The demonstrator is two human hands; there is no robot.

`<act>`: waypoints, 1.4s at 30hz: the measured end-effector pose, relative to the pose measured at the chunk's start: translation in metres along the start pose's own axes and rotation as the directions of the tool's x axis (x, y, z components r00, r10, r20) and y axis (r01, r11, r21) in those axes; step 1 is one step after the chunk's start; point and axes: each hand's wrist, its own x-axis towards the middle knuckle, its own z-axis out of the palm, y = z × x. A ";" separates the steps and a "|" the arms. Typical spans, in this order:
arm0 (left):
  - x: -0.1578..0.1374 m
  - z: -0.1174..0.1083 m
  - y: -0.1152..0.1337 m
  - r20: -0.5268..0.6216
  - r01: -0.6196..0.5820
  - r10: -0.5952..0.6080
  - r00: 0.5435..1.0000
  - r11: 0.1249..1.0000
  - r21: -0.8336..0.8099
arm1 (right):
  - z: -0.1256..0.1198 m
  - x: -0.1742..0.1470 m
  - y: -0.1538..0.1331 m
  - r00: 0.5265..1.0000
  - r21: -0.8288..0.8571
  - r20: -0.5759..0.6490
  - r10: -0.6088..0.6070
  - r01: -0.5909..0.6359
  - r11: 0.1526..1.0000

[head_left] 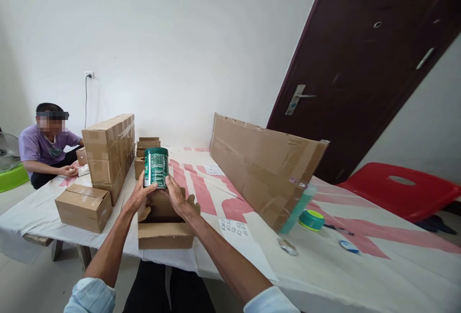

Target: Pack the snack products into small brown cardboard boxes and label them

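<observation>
Between my two hands I hold up a green canister [156, 168] with a dark green lid and a label of fine white print. My left hand [141, 194] grips its lower left side, the thumb along the bottom. My right hand [175, 195] is closed on its lower right side. Just below the canister, an open cardboard box [165, 236] sits at the near table edge with its flaps raised. Its inside is partly hidden by my hands. More open cardboard boxes [148, 143] stand behind the canister.
Stacked taped boxes [108, 152] and a closed carton [83, 207] are on the left, with a seated person [50, 145] beyond. A tall cardboard panel [262, 164] stands right of centre. A sticker sheet [234, 229], tape rolls [311, 220] and a red chair [403, 190] lie rightward.
</observation>
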 end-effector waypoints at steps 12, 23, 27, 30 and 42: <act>0.009 0.010 0.074 0.124 -0.272 0.260 0.958 0.958 0.093 | -0.008 0.004 -0.068 0.961 0.041 -0.133 -0.244 0.251 0.967; -0.001 0.019 0.100 0.131 -0.249 0.232 0.964 0.959 0.133 | -0.008 -0.005 -0.084 0.930 -0.001 -0.148 -0.337 0.340 0.940; -0.004 0.021 0.101 0.097 -0.229 0.216 0.972 0.961 0.152 | -0.006 -0.013 -0.078 0.956 -0.048 -0.134 -0.261 0.257 0.965; -0.004 0.021 0.094 0.072 -0.228 0.219 0.973 0.962 0.153 | -0.005 -0.018 -0.075 0.965 -0.085 -0.118 -0.235 0.226 0.970; 0.009 0.009 0.099 0.106 -0.176 0.159 0.981 0.969 0.171 | -0.018 -0.012 -0.075 0.966 -0.106 -0.043 -0.254 0.248 0.963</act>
